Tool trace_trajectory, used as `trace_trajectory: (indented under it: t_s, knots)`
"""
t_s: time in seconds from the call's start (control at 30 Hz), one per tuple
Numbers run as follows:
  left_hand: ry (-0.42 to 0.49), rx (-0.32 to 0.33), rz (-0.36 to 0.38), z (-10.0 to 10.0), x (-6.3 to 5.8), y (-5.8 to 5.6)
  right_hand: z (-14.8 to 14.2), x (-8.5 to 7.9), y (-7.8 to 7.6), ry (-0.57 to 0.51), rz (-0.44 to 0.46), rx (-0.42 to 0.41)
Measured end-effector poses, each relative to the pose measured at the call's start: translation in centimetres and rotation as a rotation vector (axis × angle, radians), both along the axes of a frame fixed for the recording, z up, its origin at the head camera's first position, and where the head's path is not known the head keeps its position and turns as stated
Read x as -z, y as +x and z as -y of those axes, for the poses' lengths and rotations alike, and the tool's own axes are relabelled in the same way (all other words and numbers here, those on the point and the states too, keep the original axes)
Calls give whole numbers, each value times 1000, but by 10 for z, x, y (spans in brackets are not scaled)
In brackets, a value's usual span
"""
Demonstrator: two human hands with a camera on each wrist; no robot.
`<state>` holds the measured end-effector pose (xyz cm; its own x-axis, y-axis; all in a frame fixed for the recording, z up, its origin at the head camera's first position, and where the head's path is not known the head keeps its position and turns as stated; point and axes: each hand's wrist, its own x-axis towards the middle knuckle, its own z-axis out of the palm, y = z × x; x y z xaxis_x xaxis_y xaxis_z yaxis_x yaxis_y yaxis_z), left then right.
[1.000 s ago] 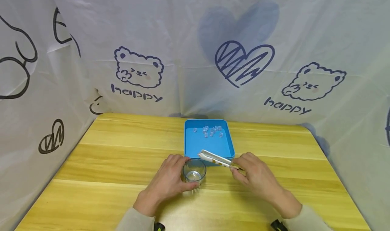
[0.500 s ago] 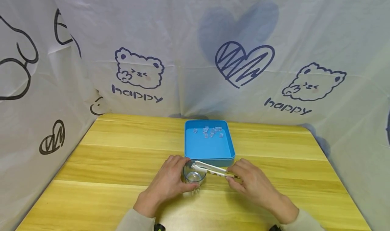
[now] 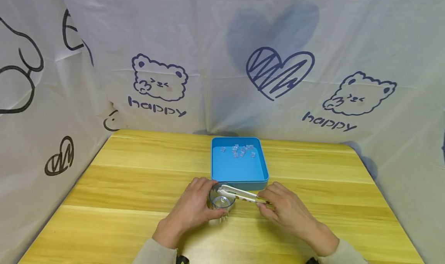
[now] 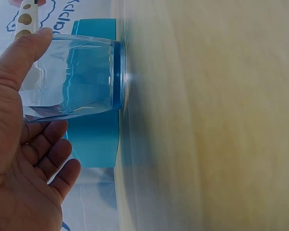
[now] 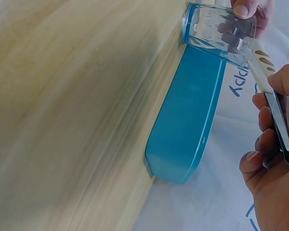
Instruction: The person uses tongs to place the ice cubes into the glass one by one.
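A clear drinking glass [image 3: 222,206] stands upright on the table, its base against the wood in the left wrist view. My left hand [image 3: 192,206] holds it near the rim, thumb on one side and fingers on the other. My right hand [image 3: 286,206] grips a pair of tongs [image 3: 243,194] with white, gold-spotted arms and a metal handle end. The tong tips reach over the rim into the mouth of the glass; I cannot tell whether a cube sits between them. Several clear cubes [image 3: 235,155] lie in the far part of a blue tray [image 3: 240,184].
The blue tray stands just behind the glass. All this is on a wood-grain table [image 3: 132,186]. A white cloth [image 3: 215,32] printed with bears and hearts hangs along the back and sides.
My right hand has brought the tongs left and toward me, from above the tray's front edge to the mouth of the glass. The left hand and glass have stayed put.
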<state>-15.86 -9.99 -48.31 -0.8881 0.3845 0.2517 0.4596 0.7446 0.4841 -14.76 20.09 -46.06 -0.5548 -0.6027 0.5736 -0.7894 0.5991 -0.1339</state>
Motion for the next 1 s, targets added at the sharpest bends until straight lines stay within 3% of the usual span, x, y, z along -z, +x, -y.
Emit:
trace_trajectory:
  t_s: [0.67, 1.0]
  knots:
    - [-2, 6, 8, 0, 1, -1, -4, 4, -1, -21, 6, -12]
    - [-61, -2, -42, 0, -2, 1, -4, 1, 0, -10, -1, -22]
